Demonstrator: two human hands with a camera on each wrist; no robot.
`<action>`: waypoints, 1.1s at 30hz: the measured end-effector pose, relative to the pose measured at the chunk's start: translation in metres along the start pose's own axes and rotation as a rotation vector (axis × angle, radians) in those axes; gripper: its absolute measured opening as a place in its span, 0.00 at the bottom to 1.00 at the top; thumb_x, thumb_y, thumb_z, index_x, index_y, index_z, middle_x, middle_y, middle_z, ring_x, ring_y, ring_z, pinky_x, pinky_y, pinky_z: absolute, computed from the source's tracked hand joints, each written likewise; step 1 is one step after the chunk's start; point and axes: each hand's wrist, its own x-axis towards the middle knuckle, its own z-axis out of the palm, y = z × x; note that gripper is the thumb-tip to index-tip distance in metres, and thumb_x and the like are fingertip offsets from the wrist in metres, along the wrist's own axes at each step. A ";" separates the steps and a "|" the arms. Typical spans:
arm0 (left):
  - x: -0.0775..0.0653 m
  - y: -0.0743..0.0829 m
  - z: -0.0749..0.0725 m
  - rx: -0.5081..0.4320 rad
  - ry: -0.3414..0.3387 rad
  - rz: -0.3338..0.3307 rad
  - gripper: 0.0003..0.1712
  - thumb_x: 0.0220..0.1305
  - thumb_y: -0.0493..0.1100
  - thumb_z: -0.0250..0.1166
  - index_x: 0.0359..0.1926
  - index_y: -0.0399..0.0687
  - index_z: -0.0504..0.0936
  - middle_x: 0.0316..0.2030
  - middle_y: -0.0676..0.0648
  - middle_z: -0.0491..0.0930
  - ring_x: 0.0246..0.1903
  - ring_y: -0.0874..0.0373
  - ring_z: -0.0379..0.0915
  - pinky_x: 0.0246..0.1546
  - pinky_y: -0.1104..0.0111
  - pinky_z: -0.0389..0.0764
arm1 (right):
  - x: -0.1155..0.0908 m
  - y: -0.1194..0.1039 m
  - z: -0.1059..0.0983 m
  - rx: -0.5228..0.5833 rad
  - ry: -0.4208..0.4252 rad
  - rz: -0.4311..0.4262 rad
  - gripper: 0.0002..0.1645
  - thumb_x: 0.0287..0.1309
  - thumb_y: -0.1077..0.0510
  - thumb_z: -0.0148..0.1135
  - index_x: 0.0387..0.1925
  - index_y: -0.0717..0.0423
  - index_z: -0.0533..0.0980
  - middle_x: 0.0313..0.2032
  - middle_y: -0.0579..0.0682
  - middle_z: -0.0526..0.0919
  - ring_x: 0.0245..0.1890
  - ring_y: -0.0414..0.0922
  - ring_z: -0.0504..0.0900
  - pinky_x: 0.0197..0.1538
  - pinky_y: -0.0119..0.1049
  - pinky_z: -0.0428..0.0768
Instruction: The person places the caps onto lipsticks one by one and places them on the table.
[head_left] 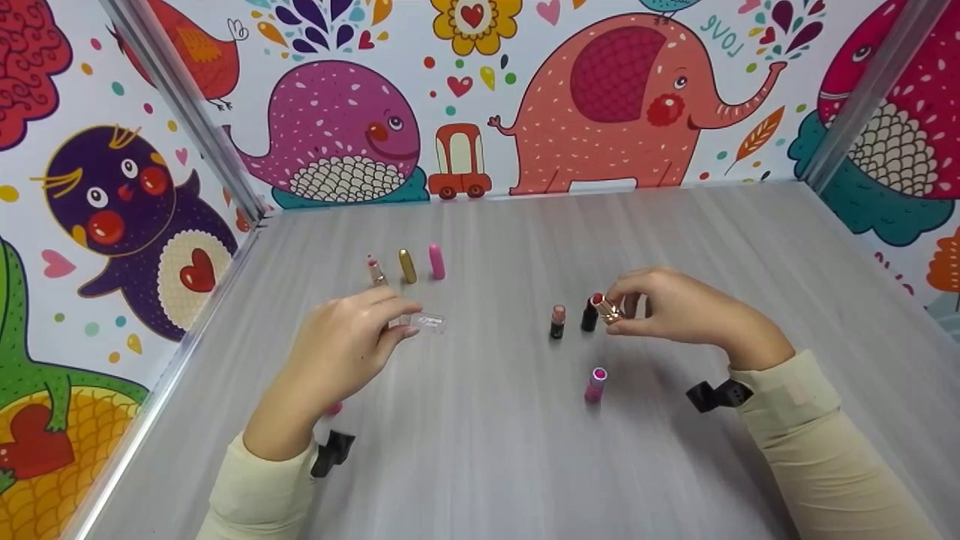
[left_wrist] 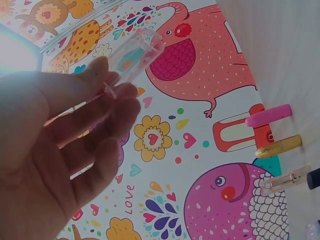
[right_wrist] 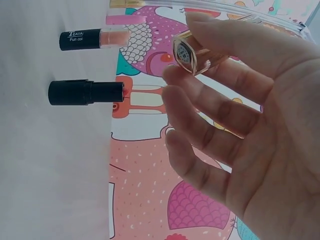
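Beyond the left hand [head_left: 341, 345], which pinches a clear cap [head_left: 430, 323], a gold tube [head_left: 407, 266] and a pink tube [head_left: 437, 262] stand on the bench [head_left: 487, 450]. Farther right, a peach lipstick [head_left: 557, 322] and a black lipstick [head_left: 589, 318] stand just left of the right hand [head_left: 679, 306], which pinches a gold-cased lipstick [head_left: 608, 309].

1. A small partitioned booth [head_left: 491, 101], by its look; what building holds it cannot be told.
2. Cartoon-printed panels [head_left: 112, 225] rise along the back, left and right edges of the grey wood-grain counter [head_left: 480, 450].
3. Silvery posts [head_left: 193, 105] stand at its back-left and back-right corners, where the panels meet.
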 end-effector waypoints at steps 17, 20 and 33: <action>-0.001 0.000 0.004 0.007 0.043 0.051 0.13 0.61 0.37 0.80 0.47 0.42 0.91 0.43 0.47 0.90 0.38 0.51 0.88 0.36 0.56 0.89 | 0.003 -0.016 0.007 -0.019 0.023 -0.146 0.08 0.62 0.58 0.78 0.43 0.49 0.88 0.35 0.37 0.86 0.33 0.36 0.82 0.36 0.37 0.85; -0.001 0.000 0.004 0.007 0.036 0.045 0.14 0.60 0.37 0.80 0.47 0.43 0.91 0.43 0.46 0.90 0.37 0.52 0.88 0.37 0.56 0.89 | 0.003 -0.018 0.008 -0.019 0.018 -0.154 0.09 0.62 0.58 0.79 0.43 0.49 0.88 0.35 0.37 0.86 0.33 0.35 0.82 0.37 0.34 0.85; 0.001 0.004 0.007 0.000 0.031 0.053 0.14 0.60 0.39 0.81 0.47 0.45 0.91 0.40 0.49 0.90 0.36 0.53 0.88 0.36 0.58 0.89 | 0.005 -0.023 0.014 0.006 -0.019 -0.167 0.07 0.63 0.59 0.77 0.42 0.48 0.88 0.34 0.36 0.85 0.33 0.35 0.82 0.37 0.42 0.87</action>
